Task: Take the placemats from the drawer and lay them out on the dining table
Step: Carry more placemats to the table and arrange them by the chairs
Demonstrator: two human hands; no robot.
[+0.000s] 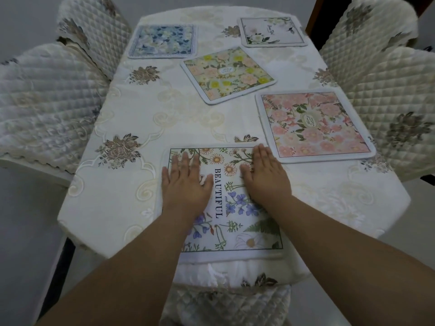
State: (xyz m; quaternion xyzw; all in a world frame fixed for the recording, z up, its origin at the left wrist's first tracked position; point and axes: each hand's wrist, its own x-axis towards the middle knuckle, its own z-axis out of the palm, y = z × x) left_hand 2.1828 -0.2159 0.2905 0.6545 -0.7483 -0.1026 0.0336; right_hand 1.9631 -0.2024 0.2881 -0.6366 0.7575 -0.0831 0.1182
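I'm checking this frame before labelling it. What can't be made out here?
- Head view: the drawer is out of frame.
- Middle of the BEAUTIFUL mat: covered by the left hand and right hand, both lying flat.
- Small labels on the pink mat and yellow mat: too small to read.
- Chairs: cut off by the frame edges.

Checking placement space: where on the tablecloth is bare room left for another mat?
The near-left stretch of the cream embroidered tablecloth is free, bordered by the blue floral mat, the yellow-pink floral mat and the BEAUTIFUL wildflower mat. The right side is crowded by the pink floral mat and the white floral mat.
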